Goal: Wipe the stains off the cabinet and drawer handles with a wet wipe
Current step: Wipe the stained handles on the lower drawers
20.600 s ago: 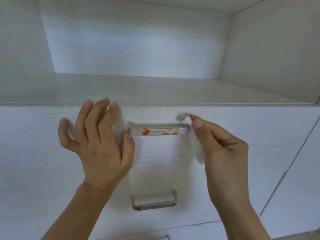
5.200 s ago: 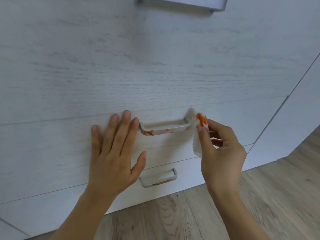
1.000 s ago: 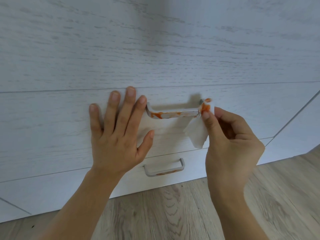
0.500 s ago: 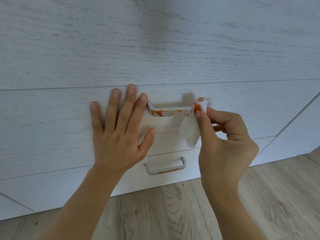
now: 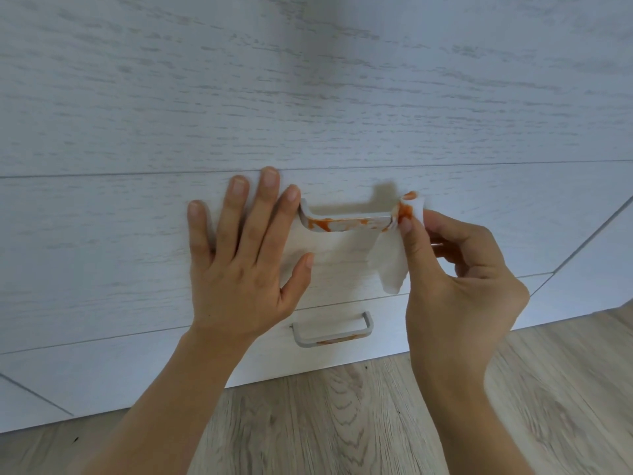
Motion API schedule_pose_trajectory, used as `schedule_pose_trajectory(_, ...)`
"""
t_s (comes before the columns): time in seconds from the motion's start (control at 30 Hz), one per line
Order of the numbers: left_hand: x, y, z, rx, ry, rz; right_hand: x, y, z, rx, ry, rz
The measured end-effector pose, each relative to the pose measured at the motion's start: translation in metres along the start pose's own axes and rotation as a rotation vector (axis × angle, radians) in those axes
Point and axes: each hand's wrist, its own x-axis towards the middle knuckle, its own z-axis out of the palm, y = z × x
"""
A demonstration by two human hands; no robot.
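Fingers of my right hand (image 5: 455, 286) pinch the wet wipe (image 5: 394, 258) around the stained handle's (image 5: 346, 223) right end. My left hand (image 5: 239, 265) lies flat, spread open, left of that handle, and the wipe hides the handle's right post.

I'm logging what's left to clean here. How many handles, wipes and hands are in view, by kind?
Drawer handles: 2, the upper handle smeared orange, the lower handle with a smaller orange mark.
Wet wipes: 1, the wet wipe, pinched at the upper handle's right end.
Hands: 2, the left hand flat on the drawer front, the right hand holding the wipe.
Total: 5
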Motion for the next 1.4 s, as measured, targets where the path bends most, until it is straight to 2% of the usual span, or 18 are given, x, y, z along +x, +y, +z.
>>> schedule_pose_trajectory(0.6,0.0,0.001,0.001,-0.004,0.008,0.001,0.003,-0.003,-0.005,0.06,0.001,0.105)
schedule_pose_trajectory(0.97,0.0,0.001,0.0,0.003,-0.002,-0.006,-0.003,-0.001,0.005,-0.023,-0.008,-0.075)
schedule_pose_trajectory(1.4,0.001,0.001,-0.002,0.004,-0.023,-0.01,-0.01,0.003,0.011,-0.057,0.012,-0.186)
